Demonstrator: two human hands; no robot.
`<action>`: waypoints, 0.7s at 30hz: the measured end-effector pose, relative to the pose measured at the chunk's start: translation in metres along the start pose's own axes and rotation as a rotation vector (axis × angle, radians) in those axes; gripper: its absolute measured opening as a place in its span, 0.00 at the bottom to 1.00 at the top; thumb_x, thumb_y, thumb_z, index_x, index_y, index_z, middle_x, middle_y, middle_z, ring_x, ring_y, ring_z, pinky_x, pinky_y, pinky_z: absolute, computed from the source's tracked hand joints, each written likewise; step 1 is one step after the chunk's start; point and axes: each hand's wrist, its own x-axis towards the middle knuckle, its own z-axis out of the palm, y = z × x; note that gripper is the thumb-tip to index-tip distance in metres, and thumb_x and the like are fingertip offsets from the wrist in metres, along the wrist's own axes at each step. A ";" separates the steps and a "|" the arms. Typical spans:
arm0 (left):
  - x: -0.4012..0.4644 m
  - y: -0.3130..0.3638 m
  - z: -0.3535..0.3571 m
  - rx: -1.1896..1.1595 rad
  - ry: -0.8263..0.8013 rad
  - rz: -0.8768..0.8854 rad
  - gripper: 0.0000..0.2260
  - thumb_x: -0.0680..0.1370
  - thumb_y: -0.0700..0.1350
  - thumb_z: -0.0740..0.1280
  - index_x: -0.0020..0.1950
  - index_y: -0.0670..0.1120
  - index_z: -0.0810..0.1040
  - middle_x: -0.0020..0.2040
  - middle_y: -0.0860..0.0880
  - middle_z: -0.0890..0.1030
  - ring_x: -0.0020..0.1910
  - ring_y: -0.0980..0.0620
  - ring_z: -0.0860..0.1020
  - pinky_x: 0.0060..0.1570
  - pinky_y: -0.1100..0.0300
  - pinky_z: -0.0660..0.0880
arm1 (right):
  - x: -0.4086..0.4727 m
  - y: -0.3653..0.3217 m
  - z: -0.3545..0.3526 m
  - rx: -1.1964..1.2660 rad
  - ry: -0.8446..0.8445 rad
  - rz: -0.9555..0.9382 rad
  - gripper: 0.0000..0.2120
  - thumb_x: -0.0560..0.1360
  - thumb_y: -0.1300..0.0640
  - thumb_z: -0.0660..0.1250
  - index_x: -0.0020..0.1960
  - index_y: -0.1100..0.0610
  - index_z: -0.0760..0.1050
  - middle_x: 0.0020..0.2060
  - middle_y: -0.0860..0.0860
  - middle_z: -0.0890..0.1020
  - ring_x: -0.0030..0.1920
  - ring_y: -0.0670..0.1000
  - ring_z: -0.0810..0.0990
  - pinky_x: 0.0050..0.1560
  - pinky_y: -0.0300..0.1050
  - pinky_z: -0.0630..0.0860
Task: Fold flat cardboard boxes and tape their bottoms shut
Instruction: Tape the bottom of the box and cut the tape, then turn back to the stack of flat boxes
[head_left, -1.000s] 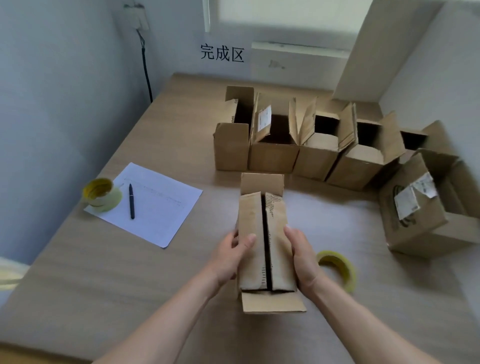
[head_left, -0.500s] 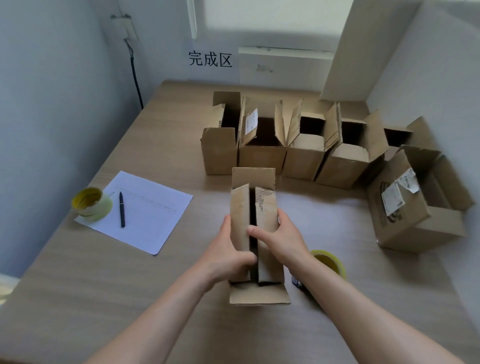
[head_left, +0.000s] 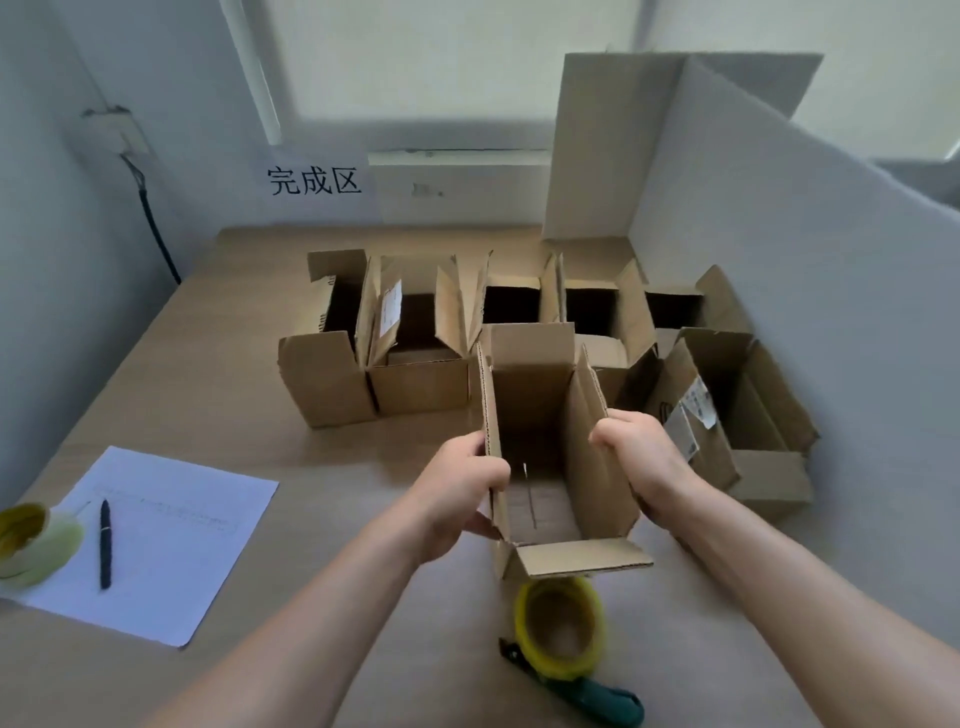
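Open box (head_left: 540, 447) is sitting mouth-up at centre of the wooden surface (head_left: 208, 395), long axis running away from the camera, all four flaps standing out. Left hand (head_left: 457, 493) is gripping the left flap edge; right hand (head_left: 639, 457) is gripping the right flap. Yellow tape roll (head_left: 561, 626) is lying just in front. Row of open boxes (head_left: 415, 338) is standing behind, under a window (head_left: 415, 57).

"完成区" sign (head_left: 314, 181) on back wall (head_left: 208, 130)
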 end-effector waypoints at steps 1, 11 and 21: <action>0.006 0.002 0.008 -0.009 -0.005 -0.016 0.25 0.63 0.39 0.59 0.60 0.40 0.75 0.57 0.33 0.74 0.58 0.32 0.75 0.44 0.29 0.77 | 0.003 0.001 -0.012 -0.006 0.025 0.018 0.11 0.74 0.63 0.62 0.33 0.58 0.67 0.32 0.54 0.67 0.37 0.53 0.67 0.38 0.47 0.63; 0.089 0.011 0.071 0.035 0.012 -0.042 0.22 0.76 0.30 0.57 0.67 0.44 0.73 0.54 0.44 0.77 0.47 0.45 0.78 0.42 0.42 0.82 | 0.065 0.042 -0.063 -0.229 0.213 0.070 0.09 0.78 0.60 0.62 0.51 0.62 0.80 0.37 0.55 0.81 0.39 0.55 0.78 0.38 0.48 0.74; 0.130 0.014 0.097 0.107 0.069 0.019 0.25 0.81 0.37 0.62 0.77 0.49 0.62 0.67 0.48 0.74 0.57 0.46 0.76 0.49 0.50 0.81 | 0.091 0.038 -0.076 -0.507 0.294 -0.109 0.26 0.80 0.62 0.61 0.77 0.53 0.62 0.69 0.55 0.74 0.69 0.57 0.72 0.70 0.52 0.69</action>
